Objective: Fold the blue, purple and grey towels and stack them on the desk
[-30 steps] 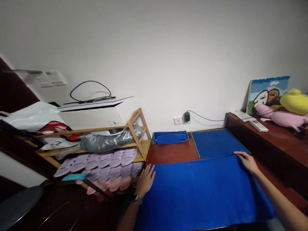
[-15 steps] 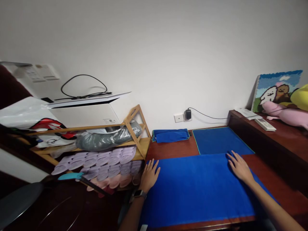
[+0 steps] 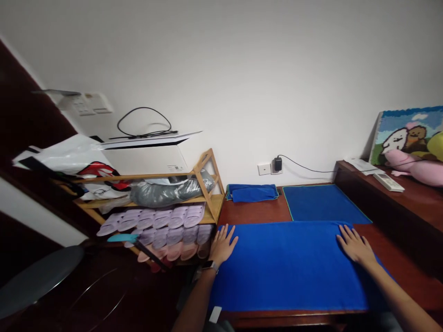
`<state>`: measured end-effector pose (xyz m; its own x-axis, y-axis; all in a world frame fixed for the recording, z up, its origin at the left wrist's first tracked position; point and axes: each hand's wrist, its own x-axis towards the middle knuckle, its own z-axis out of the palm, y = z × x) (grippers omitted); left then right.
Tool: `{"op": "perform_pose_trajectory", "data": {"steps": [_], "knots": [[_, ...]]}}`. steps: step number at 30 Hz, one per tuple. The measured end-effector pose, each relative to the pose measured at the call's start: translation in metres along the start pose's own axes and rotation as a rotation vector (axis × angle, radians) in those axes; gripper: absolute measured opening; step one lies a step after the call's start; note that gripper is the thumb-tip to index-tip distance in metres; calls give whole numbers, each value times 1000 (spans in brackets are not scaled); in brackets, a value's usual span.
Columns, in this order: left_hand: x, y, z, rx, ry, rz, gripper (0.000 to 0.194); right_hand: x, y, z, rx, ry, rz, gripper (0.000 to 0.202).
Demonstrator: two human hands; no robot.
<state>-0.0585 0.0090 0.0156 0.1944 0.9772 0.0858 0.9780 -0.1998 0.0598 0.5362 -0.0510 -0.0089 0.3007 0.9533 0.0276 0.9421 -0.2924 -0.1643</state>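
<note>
A large bright blue cloth (image 3: 290, 267) lies spread over the front of the reddish-brown table (image 3: 256, 213). My left hand (image 3: 223, 244) rests flat on its left edge with the fingers spread, a watch on the wrist. At the upper right corner of the cloth, my right hand (image 3: 356, 244) lies open, palm down. Behind is a flat darker blue cloth with a green border (image 3: 325, 203), partly overlapped by the large one. A folded blue cloth (image 3: 254, 193) lies by the wall. A white tag (image 3: 215, 314) sticks out at the near left corner.
Left of the table stands a wooden rack (image 3: 211, 184) with slippers (image 3: 161, 219), a bagged grey item and a white box (image 3: 148, 159). On the raised right ledge are a remote (image 3: 389, 181) and a pink plush toy (image 3: 418, 168). A black charger (image 3: 278, 163) is plugged into the wall.
The view has turned a little left. My right hand has moved nearer to me, towards the corner of the large cloth, whose front edge now looks straighter. My left hand stays at the left edge.
</note>
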Motion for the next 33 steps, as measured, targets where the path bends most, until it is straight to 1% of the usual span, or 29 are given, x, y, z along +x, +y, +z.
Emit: {"op": "perform_pose_trajectory", "data": {"steps": [1, 2, 3, 4, 5, 7, 9, 10, 11, 12, 13, 14, 15, 16, 18, 20, 21, 22, 24, 25, 26, 28, 30, 33], "knots": [[-1, 2, -3, 6, -12, 1, 64, -1, -16, -3, -15, 27, -6, 77], [-1, 3, -5, 11, -17, 2, 66, -4, -39, -7, -22, 60, -38, 77], [-1, 5, -7, 14, -14, 2, 66, -7, -68, -10, -19, 96, -95, 77], [-1, 6, -9, 15, -3, -1, 67, -12, -102, -12, -9, 121, -180, 76], [-1, 7, -10, 13, 14, -9, 66, -18, -141, -13, 20, 107, -287, 75], [0, 8, -10, 0, 60, -29, 63, -35, -224, -12, 97, 34, -457, 73], [1, 8, -7, -14, 96, -33, 61, -51, -296, -7, 159, -77, -549, 74], [1, 7, -5, -18, 106, -28, 60, -58, -324, -3, 172, -124, -572, 75], [1, 6, -2, -21, 107, -20, 60, -63, -343, 1, 174, -161, -574, 75], [1, 4, 2, -21, 103, -15, 60, -65, -354, 5, 174, -184, -571, 75], [1, 2, 5, -20, 93, -13, 60, -66, -355, 9, 168, -195, -558, 75], [1, 0, 7, -19, 84, -15, 60, -63, -348, 12, 158, -195, -536, 76], [1, -1, 10, -18, 78, -17, 60, -59, -332, 15, 144, -185, -504, 76], [1, -3, 12, -17, 78, -18, 61, -52, -310, 17, 123, -173, -462, 76], [2, -5, 15, -17, 88, -14, 61, -36, -248, 21, 62, -132, -365, 75], [4, -6, 17, -16, 96, -9, 61, -17, -176, 22, -2, -84, -328, 73], [5, -6, 18, -14, 93, -9, 61, -8, -140, 21, -26, -58, -286, 73], [6, -6, 18, -13, 88, -12, 61, 0, -106, 20, -42, -59, -230, 73], [7, -7, 18, -12, 75, -18, 61, 14, -49, 16, -64, -96, -125, 75], [7, -7, 17, -11, 67, -21, 61, 19, -28, 14, -72, -114, -87, 76], [8, -8, 16, -10, 58, -22, 61, 22, -11, 12, -78, -128, -57, 77], [8, -9, 13, -7, 42, -24, 61, 25, 8, 9, -79, -137, -25, 79], [8, -10, 9, -5, 24, -28, 61, 24, 13, 6, -74, -133, -15, 79], [8, -10, 5, -1, 9, -33, 61, 18, 11, 2, -74, -127, -7, 80]]}}
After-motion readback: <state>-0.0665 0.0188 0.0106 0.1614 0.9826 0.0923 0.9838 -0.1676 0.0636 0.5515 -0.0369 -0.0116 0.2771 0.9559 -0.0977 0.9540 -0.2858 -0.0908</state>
